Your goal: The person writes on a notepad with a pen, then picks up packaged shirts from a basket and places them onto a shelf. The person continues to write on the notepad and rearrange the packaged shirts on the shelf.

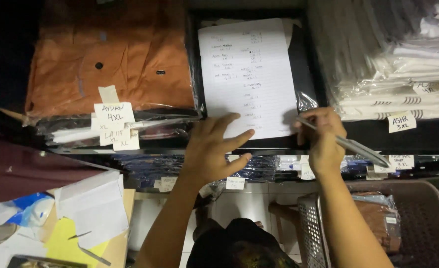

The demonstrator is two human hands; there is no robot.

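The left hand (214, 149) lies open, fingers spread, pressing the bottom edge of a handwritten list (247, 74) that rests on dark bagged clothes on the shelf (259, 147). The right hand (323, 141) grips a pen (351, 145), its tip at the list's lower right corner. Below, a plastic basket (311, 223) holds bagged brown garments (378, 218).
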